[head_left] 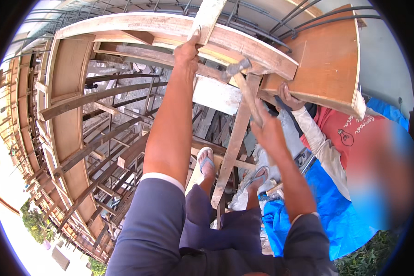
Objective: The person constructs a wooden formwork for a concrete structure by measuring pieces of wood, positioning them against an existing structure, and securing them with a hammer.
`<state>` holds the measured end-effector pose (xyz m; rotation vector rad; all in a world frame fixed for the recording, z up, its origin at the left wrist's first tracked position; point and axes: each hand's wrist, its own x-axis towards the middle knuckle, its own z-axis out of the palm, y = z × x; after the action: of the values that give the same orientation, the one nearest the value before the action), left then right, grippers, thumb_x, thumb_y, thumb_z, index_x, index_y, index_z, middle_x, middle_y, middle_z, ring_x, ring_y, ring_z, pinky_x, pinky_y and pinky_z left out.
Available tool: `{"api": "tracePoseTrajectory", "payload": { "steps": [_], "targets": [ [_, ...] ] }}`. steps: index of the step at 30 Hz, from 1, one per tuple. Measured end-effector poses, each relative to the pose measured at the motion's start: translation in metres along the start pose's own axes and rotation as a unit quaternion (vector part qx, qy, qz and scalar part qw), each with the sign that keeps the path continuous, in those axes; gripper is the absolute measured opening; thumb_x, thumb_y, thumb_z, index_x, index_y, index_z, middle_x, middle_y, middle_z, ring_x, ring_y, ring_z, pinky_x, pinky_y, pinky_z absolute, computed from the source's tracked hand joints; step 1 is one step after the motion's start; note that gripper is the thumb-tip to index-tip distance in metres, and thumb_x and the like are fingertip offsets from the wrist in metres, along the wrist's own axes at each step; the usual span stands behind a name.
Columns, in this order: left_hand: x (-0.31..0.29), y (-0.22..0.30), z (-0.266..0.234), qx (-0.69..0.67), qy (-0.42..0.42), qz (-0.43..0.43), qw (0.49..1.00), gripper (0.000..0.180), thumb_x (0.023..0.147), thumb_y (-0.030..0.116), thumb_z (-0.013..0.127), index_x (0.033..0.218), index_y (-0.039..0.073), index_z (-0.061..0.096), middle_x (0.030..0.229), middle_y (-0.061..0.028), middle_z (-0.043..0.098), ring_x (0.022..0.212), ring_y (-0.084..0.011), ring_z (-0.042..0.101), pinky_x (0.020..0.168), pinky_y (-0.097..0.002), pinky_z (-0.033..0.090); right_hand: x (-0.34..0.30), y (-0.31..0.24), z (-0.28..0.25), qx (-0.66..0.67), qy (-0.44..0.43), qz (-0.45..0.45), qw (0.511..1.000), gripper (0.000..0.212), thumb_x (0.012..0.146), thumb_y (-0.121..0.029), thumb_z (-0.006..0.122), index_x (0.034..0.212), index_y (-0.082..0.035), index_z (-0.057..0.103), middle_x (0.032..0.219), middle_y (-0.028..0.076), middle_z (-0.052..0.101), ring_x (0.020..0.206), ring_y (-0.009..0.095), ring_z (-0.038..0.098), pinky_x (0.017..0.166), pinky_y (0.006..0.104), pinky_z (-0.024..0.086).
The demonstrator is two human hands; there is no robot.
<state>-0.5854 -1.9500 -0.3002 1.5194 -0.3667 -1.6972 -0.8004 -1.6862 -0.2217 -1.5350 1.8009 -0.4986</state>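
Note:
My left hand (187, 51) is raised to the long wooden beam (138, 21), its fingers closed against a short upright board (207, 18). A thin dark nail (199, 28) shows at its fingertips, against the board's face. My right hand (267, 131) grips the wooden handle of a hammer (247, 94). The hammer's metal head is up and to the left, below the beam and apart from the nail. To the right, another person's hand (290, 97) rests against the lower edge of a brown plywood box form (329, 60).
Steel bars (303, 23) run behind the beam. A diagonal wooden brace (234, 142) stands before me. Wooden formwork (69, 133) and crossing poles fill the left, above scattered debris. My sandalled feet are on narrow supports. Blue tarp (322, 202) lies right, beside a person in red (349, 133).

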Motion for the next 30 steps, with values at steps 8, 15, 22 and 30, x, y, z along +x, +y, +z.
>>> {"api": "tracePoseTrajectory", "payload": {
  "steps": [8,15,22,30],
  "targets": [
    [-0.005,0.009,-0.014,-0.012,-0.001,0.021,1.000,0.031,0.086,0.024,0.080,0.099,-0.001,0.067,0.078,-0.0068,0.063,0.053,-0.0072,0.038,0.044,-0.0257,0.026,-0.068,-0.021,-0.002,0.071,-0.193,0.050,0.977,0.070,0.080,-0.007,0.068,0.147,-0.013,0.049,0.102,0.028,0.069,0.089,0.046,0.068,0.079,0.0482,0.055],
    [-0.002,-0.019,-0.032,-0.044,-0.015,0.020,0.999,0.023,0.089,0.025,0.078,0.095,0.010,0.062,0.075,0.0003,0.053,0.054,-0.0046,0.035,0.043,-0.0190,0.024,0.016,-0.010,-0.015,0.051,-0.052,-0.046,0.996,0.066,0.079,-0.006,0.067,0.143,-0.010,0.053,0.105,0.029,0.068,0.092,0.047,0.067,0.081,0.0472,0.054],
    [-0.005,0.000,-0.016,-0.045,-0.025,0.020,0.998,0.024,0.087,0.025,0.080,0.092,0.011,0.061,0.074,0.0025,0.049,0.057,-0.0052,0.036,0.046,-0.0198,0.027,-0.039,-0.022,0.002,0.066,-0.112,0.051,0.990,0.071,0.079,-0.006,0.068,0.147,-0.015,0.050,0.093,0.028,0.068,0.086,0.045,0.068,0.074,0.0465,0.054],
    [0.002,-0.022,-0.017,-0.115,-0.047,0.077,0.989,0.024,0.090,0.028,0.077,0.094,0.012,0.061,0.076,0.0029,0.048,0.060,-0.0057,0.037,0.047,-0.0211,0.028,0.005,0.003,-0.012,0.064,-0.020,0.022,0.998,0.064,0.079,-0.007,0.069,0.142,-0.012,0.055,0.110,0.027,0.070,0.098,0.037,0.072,0.082,0.0381,0.055]
  ]
}}
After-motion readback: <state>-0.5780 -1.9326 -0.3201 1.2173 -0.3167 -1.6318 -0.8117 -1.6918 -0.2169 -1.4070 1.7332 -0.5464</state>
